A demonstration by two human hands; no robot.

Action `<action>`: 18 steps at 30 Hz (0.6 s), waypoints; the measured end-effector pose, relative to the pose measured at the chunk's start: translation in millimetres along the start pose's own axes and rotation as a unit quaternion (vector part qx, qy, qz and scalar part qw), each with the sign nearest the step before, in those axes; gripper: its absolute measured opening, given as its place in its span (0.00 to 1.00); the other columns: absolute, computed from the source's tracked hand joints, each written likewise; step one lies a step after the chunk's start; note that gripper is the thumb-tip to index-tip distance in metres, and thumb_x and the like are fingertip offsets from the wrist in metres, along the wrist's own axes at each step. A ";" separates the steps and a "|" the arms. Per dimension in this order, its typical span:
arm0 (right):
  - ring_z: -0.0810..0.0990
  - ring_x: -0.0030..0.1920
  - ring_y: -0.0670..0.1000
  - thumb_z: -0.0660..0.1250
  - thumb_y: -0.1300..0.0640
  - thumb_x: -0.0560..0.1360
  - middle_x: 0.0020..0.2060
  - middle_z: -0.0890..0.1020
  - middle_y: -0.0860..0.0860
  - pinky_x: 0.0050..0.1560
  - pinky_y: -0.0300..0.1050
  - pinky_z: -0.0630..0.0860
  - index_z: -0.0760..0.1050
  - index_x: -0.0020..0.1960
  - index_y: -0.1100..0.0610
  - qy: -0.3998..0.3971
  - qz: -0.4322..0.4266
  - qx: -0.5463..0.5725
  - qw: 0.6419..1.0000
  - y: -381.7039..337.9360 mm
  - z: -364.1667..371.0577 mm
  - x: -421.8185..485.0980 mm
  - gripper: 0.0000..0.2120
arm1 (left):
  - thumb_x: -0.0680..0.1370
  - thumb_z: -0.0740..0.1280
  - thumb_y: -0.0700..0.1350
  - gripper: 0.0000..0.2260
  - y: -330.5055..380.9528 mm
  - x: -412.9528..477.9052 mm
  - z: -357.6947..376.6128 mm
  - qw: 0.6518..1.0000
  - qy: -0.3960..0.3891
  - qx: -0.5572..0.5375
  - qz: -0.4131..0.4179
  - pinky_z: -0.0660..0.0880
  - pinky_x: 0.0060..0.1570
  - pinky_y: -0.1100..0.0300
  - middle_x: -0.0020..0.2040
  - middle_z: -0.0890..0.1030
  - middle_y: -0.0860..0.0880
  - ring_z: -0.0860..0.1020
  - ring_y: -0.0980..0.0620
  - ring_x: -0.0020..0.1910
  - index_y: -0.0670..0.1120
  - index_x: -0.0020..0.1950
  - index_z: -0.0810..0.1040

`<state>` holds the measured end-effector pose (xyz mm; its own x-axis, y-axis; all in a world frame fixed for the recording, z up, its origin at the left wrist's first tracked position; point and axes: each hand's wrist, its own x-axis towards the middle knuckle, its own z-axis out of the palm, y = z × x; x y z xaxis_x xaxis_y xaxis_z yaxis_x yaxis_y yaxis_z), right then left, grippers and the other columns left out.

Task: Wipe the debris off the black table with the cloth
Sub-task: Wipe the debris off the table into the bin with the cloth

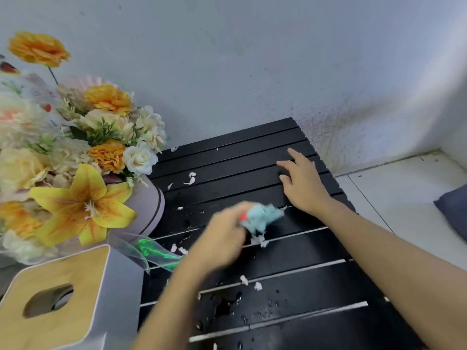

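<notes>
1. left hand (222,238) grips the bunched cloth (262,218) mid-tabletop (316,281).
2. right hand (300,183) rests flat, fingers spread, just beyond the cloth.
3. debris (192,178) lies far-left of the cloth, nearer the left hand.

Black table (290,263), white debris (191,178) (light-blue cloth (262,217)).

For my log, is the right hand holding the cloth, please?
No, the left hand grips the cloth; the right hand rests on the black table.

head view — close above, tilted down at the table (290,261)
</notes>
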<state>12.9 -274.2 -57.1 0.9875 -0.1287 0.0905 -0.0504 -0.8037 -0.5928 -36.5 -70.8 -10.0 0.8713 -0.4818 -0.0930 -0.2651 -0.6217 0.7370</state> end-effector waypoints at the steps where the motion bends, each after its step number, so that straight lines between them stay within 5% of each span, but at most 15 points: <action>1: 0.56 0.76 0.55 0.59 0.59 0.80 0.76 0.61 0.55 0.76 0.58 0.46 0.69 0.71 0.57 -0.001 0.008 -0.013 1.000 -1.1 -4.0 -13.1 0.19 | 0.75 0.60 0.33 0.21 -0.9 13.3 -14.5 0.999 0.037 -0.010 -0.009 0.69 0.53 0.68 0.55 0.81 0.57 0.77 0.59 0.54 0.54 0.61 0.78; 5: 0.52 0.78 0.52 0.51 0.53 0.83 0.77 0.59 0.50 0.76 0.58 0.43 0.60 0.76 0.55 -0.012 0.027 -0.093 0.995 5.1 -3.9 -73.3 0.22 | 0.77 0.57 0.35 0.20 -16.7 71.8 -42.3 0.981 0.174 0.034 -0.077 0.68 0.47 0.63 0.56 0.80 0.50 0.76 0.53 0.50 0.51 0.64 0.76; 8: 0.49 0.78 0.51 0.43 0.49 0.83 0.78 0.55 0.49 0.77 0.58 0.42 0.53 0.78 0.54 -0.023 0.008 -0.158 0.987 13.1 4.0 -87.0 0.24 | 0.74 0.56 0.38 0.23 -35.0 85.5 -19.8 0.980 0.117 0.134 -0.086 0.64 0.65 0.54 0.65 0.76 0.47 0.70 0.42 0.66 0.50 0.68 0.73; 11: 0.49 0.78 0.52 0.42 0.50 0.83 0.78 0.54 0.50 0.76 0.58 0.41 0.51 0.78 0.55 -0.023 0.008 -0.178 0.984 14.2 8.2 -82.6 0.25 | 0.74 0.56 0.32 0.28 -34.6 56.6 17.4 0.971 0.095 0.206 -0.069 0.48 0.71 0.43 0.73 0.66 0.47 0.58 0.40 0.74 0.49 0.73 0.66; 15: 0.49 0.78 0.53 0.43 0.51 0.83 0.78 0.55 0.51 0.76 0.58 0.42 0.52 0.78 0.56 -0.024 -0.001 -0.187 0.982 16.5 11.4 -84.1 0.25 | 0.72 0.57 0.29 0.33 -2.8 -27.4 56.1 0.978 0.075 0.192 -0.019 0.39 0.74 0.49 0.77 0.59 0.50 0.51 0.47 0.77 0.50 0.75 0.62; 18: 0.49 0.78 0.53 0.42 0.51 0.83 0.78 0.55 0.51 0.77 0.58 0.43 0.52 0.78 0.56 -0.022 -0.001 -0.189 0.982 15.0 10.0 -83.8 0.25 | 0.71 0.55 0.27 0.34 5.6 -71.7 68.3 0.993 0.021 0.114 0.020 0.37 0.75 0.54 0.75 0.63 0.54 0.53 0.53 0.77 0.53 0.73 0.66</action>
<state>-69.1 -269.7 -81.6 0.9927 -0.1086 0.0521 -0.0920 -0.9630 -0.2531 -128.7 -81.9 -45.0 0.8733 -0.4860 -0.0352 -0.3825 -0.7284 0.5685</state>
